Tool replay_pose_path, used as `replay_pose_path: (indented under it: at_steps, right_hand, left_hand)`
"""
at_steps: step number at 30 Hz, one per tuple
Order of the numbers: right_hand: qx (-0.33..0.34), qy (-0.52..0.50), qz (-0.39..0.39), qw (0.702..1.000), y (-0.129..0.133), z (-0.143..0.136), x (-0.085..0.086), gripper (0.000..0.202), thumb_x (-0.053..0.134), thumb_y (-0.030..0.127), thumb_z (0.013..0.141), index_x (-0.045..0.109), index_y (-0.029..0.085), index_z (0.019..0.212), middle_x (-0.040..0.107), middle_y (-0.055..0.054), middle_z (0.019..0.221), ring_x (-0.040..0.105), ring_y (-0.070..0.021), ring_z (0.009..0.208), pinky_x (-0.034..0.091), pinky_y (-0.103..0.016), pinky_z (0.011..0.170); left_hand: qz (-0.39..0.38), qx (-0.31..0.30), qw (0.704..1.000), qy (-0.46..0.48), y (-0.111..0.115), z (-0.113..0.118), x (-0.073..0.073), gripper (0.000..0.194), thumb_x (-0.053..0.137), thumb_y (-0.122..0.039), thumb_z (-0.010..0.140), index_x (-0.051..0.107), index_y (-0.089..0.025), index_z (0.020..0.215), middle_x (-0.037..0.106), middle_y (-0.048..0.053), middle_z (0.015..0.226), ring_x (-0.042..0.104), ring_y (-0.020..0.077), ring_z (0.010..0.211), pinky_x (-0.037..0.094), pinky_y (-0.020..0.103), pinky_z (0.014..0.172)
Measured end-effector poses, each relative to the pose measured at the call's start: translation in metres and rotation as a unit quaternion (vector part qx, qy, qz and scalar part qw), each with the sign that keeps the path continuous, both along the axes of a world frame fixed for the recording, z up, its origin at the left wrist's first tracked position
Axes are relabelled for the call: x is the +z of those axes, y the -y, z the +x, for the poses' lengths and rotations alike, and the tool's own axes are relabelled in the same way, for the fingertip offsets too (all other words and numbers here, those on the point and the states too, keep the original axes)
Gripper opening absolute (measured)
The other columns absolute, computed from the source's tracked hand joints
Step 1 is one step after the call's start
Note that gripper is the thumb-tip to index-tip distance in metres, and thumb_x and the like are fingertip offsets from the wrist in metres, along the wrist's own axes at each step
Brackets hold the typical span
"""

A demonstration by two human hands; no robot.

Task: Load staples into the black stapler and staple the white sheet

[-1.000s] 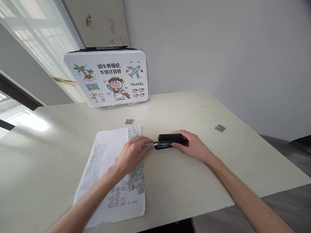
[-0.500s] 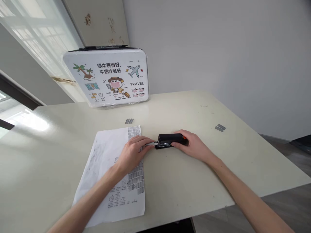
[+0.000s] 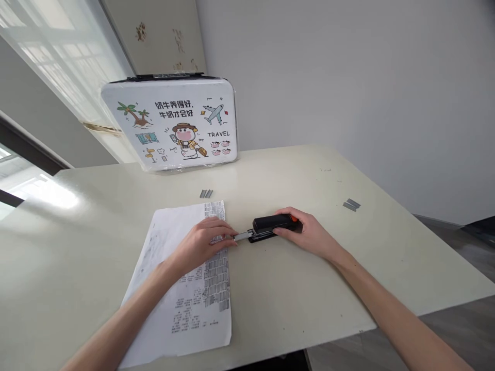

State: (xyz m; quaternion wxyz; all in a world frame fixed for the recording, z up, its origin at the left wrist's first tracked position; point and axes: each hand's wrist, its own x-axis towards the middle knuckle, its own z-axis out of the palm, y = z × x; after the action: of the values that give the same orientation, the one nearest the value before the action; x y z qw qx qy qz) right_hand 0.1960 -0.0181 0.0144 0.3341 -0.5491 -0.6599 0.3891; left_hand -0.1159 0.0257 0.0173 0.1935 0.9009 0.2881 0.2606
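Note:
A black stapler (image 3: 274,222) with an orange spot near its right end lies across the table, and my right hand (image 3: 309,232) is wrapped round that end. From its left end a narrow metal staple tray (image 3: 243,235) sticks out. The fingertips and thumb of my left hand (image 3: 203,239) pinch the tray's outer end; whether staples lie in it is too small to tell. Under my left hand and forearm are printed sheets of paper (image 3: 154,257), with a grey block pattern along their right side.
Short strips of staples (image 3: 206,194) lie behind the paper, and more staple strips (image 3: 351,204) lie on the right. A white cartoon-printed case (image 3: 174,123) in clear plastic stands at the back. The pale table (image 3: 301,299) ends in front and on the right.
My left hand has moved left, and more of the metal staple tray now shows outside the stapler. My right hand keeps its grip on the stapler, which has tilted slightly.

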Motion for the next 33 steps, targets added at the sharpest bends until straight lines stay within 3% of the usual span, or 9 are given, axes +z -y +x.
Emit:
replay_pose_path:
  at_steps: [4, 11, 23, 28, 33]
  right_hand:
    - [0.021, -0.003, -0.010, 1.000, -0.001, 0.001, -0.001, 0.031, 0.072, 0.051, 0.088, 0.068, 0.029, 0.110, 0.074, -0.001, 0.104, 0.065, -0.0228, 0.094, 0.051, -0.034, 0.082]
    - [0.024, 0.001, -0.016, 1.000, 0.001, 0.002, -0.001, 0.029, 0.071, 0.053, 0.089, 0.065, 0.028, 0.104, 0.071, -0.001, 0.101, 0.062, -0.0219, 0.091, 0.049, -0.032, 0.077]
    - [0.010, -0.024, -0.022, 0.999, 0.002, 0.003, -0.004, 0.030, 0.071, 0.052, 0.089, 0.064, 0.027, 0.103, 0.068, -0.001, 0.097, 0.060, -0.0215, 0.089, 0.048, -0.033, 0.079]
    - [0.012, -0.019, -0.027, 0.999, 0.002, 0.003, -0.003, 0.037, 0.072, 0.057, 0.087, 0.066, 0.028, 0.109, 0.071, -0.003, 0.106, 0.063, -0.0230, 0.093, 0.050, -0.036, 0.084]
    - [0.014, -0.011, -0.028, 0.999, 0.003, 0.001, -0.002, 0.040, 0.072, 0.061, 0.086, 0.067, 0.028, 0.108, 0.072, -0.003, 0.106, 0.063, -0.0228, 0.090, 0.052, -0.037, 0.082]
  left_hand:
    - [0.020, -0.053, 0.998, 0.023, -0.006, 0.016, -0.002, 0.023, 0.069, -0.042, 0.099, 0.078, -0.021, 0.101, 0.077, 0.005, 0.094, 0.069, 0.0197, 0.084, 0.055, 0.036, 0.083]
    - [0.075, -0.059, 0.995, -0.002, -0.029, 0.049, -0.006, 0.032, 0.072, -0.050, 0.095, 0.073, -0.018, 0.096, 0.075, 0.007, 0.098, 0.066, 0.0210, 0.087, 0.050, 0.033, 0.077]
    - [0.110, -0.056, 0.992, -0.031, -0.035, 0.058, -0.007, 0.035, 0.069, -0.053, 0.097, 0.066, -0.019, 0.089, 0.072, 0.003, 0.084, 0.065, 0.0183, 0.075, 0.045, 0.031, 0.069]
    - [0.097, -0.006, 0.994, -0.050, -0.018, 0.035, 0.008, 0.036, 0.067, -0.054, 0.098, 0.066, -0.019, 0.108, 0.073, 0.006, 0.101, 0.069, 0.0222, 0.090, 0.053, 0.036, 0.080]
    - [0.048, 0.047, 0.994, -0.085, 0.039, -0.029, 0.026, 0.023, 0.057, -0.037, 0.106, 0.066, -0.024, 0.123, 0.069, 0.009, 0.126, 0.067, 0.0249, 0.116, 0.056, 0.043, 0.099]
